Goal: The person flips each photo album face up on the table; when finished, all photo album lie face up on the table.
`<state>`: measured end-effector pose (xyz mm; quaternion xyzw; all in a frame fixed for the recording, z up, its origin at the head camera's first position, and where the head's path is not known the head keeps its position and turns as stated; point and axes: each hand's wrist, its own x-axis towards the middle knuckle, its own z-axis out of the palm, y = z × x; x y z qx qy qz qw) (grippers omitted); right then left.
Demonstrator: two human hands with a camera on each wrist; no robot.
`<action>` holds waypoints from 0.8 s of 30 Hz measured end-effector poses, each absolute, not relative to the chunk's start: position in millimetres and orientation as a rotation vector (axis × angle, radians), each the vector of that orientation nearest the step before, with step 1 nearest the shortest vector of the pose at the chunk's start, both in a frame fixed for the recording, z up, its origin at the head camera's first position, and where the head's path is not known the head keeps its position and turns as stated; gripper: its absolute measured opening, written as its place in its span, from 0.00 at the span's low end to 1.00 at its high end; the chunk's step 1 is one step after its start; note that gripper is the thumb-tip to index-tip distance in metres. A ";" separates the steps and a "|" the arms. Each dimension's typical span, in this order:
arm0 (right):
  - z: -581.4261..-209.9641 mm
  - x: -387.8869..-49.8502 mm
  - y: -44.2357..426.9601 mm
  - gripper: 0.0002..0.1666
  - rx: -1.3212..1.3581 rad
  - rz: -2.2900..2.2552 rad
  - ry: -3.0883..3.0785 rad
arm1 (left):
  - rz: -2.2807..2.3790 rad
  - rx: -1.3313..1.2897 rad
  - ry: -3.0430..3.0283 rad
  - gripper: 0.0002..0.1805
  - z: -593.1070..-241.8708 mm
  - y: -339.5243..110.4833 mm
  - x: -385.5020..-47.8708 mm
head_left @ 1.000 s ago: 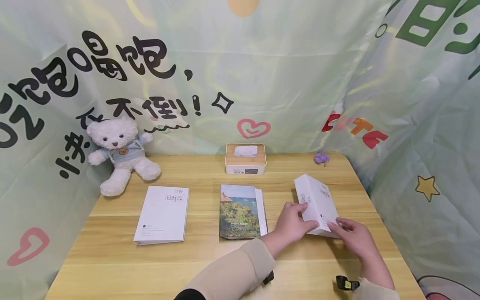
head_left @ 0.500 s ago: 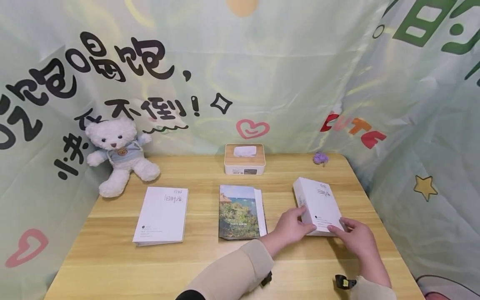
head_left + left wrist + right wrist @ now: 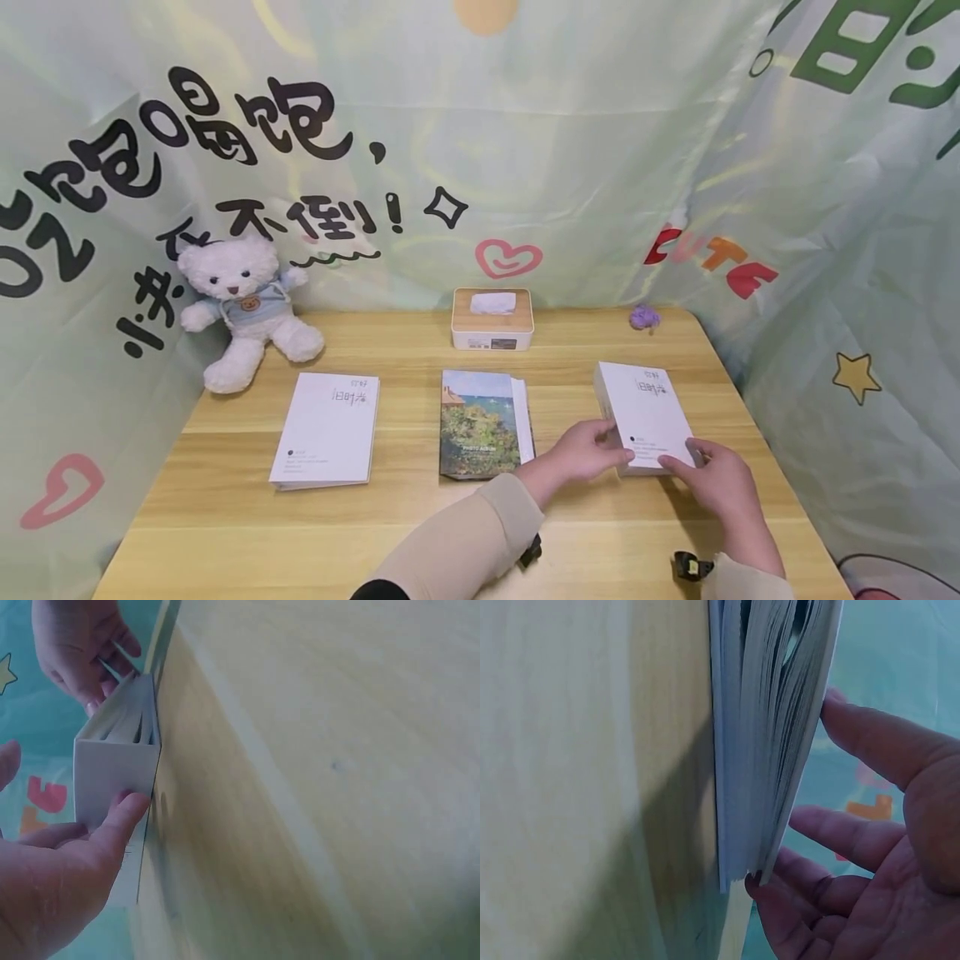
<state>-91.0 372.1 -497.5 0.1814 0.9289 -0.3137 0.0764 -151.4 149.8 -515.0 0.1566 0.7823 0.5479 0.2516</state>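
A thick white photo album (image 3: 648, 421) with dark lettering lies at the right of the table, its cover facing up. My left hand (image 3: 588, 452) holds it at the lower spine side, thumb near the bottom corner. Opposite, my right hand (image 3: 712, 475) grips the lower right edge, with the thumb on the cover and fingers at the side. Loose page edges of the album (image 3: 761, 742) show between its covers in the right wrist view. In the left wrist view, fingers of the left hand (image 3: 67, 877) touch the spine.
A painted-cover photo album (image 3: 480, 425) lies mid-table, and another white album (image 3: 326, 429) lies at left. Behind stand a tissue box (image 3: 491, 321), a white teddy bear (image 3: 247, 312) and a small purple object (image 3: 643, 317). Printed cloth (image 3: 585, 183) hangs around the table.
The white album was tilted with its spine showing; it has come down flat, cover up. Both hands have kept hold of it and shifted only slightly.
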 end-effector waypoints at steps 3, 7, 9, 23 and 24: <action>-499.1 -92.3 370.7 0.56 0.529 -0.942 2.786 | 1.520 0.398 2.100 0.35 -516.4 148.1 -150.9; -499.5 -94.0 369.9 0.57 0.525 -0.959 2.769 | 1.541 0.384 2.080 0.37 -516.0 146.0 -149.8; -499.4 -95.3 370.6 0.57 0.523 -0.963 2.758 | 1.546 0.384 2.077 0.38 -515.0 145.6 -149.8; -493.9 -95.2 364.7 0.53 0.665 -1.105 2.817 | 1.402 0.553 2.293 0.37 -515.1 107.1 -131.9; -493.0 -96.0 361.6 0.50 0.676 -1.121 2.863 | 1.427 0.569 2.304 0.37 -511.3 99.7 -131.4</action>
